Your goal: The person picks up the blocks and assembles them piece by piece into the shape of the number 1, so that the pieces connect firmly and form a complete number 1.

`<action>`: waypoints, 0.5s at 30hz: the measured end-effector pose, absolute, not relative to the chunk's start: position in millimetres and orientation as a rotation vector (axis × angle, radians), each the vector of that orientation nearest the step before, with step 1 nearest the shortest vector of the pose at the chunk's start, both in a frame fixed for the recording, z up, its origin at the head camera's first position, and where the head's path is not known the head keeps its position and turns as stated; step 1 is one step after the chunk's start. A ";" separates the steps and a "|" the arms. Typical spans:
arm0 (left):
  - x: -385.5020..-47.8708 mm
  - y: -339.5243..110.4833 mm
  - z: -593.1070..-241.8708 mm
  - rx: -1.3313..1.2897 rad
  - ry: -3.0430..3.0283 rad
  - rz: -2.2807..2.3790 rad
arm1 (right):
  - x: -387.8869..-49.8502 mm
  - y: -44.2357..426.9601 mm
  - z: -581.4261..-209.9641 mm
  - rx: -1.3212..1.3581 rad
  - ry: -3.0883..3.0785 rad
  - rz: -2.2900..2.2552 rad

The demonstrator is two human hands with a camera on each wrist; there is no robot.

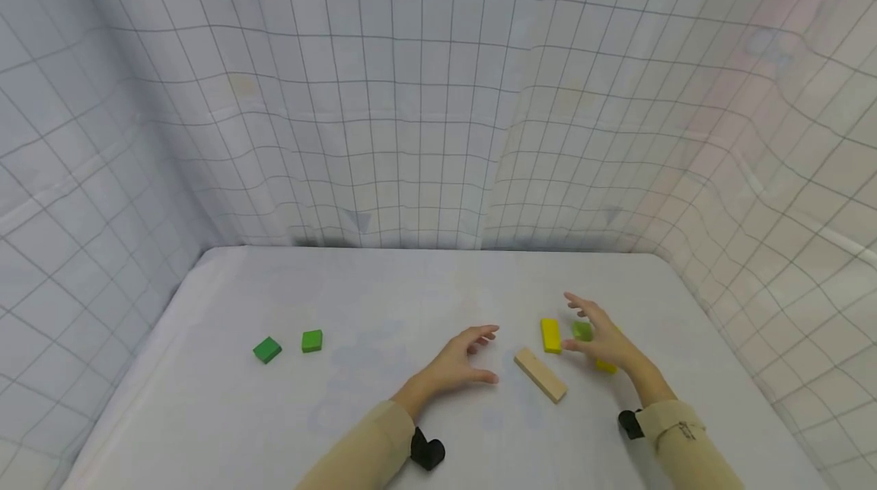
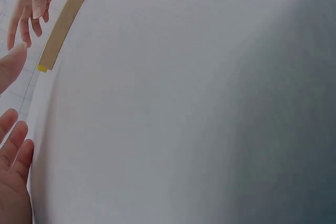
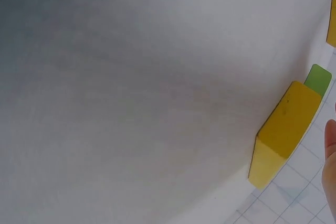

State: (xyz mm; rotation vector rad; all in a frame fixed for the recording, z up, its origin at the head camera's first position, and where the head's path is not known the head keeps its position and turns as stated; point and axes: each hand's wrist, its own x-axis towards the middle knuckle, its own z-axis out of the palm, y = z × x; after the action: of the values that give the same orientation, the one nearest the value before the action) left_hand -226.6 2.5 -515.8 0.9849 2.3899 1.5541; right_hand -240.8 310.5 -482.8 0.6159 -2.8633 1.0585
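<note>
My left hand (image 1: 457, 362) hovers left of a plain wooden block (image 1: 540, 374), thumb and fingers spread apart with nothing between them. On the block's other side is my right hand (image 1: 603, 336), also spread and holding nothing. It is above a light green block (image 1: 582, 331) and a yellow block (image 1: 606, 366), covering part of both. Another yellow block (image 1: 551, 335) lies by the right thumb; whether they touch I cannot tell. The right wrist view shows a yellow block (image 3: 286, 121) with a green block (image 3: 318, 80) behind it.
Farther left on the white table (image 1: 384, 300) lie a dark green block (image 1: 267, 350) and a bright green block (image 1: 311, 341). A checked white curtain (image 1: 425, 94) hangs behind the table and along both sides. Black wrist mounts (image 1: 428, 450) are on both forearms.
</note>
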 end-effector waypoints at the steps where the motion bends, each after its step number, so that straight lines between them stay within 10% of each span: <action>1: -227.1 5.2 -515.8 0.985 2.384 1.561 | -241.6 310.3 -483.7 0.622 -2.865 1.065; 15: -230.4 42.0 -521.5 0.981 2.318 1.615 | -246.6 306.7 -492.2 0.618 -2.904 1.145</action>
State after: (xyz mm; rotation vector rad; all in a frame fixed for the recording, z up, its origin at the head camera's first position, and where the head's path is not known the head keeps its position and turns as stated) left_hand -230.4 42.0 -521.5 0.9806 2.3182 1.6149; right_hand -246.6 306.7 -492.2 0.6185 -2.9040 1.1455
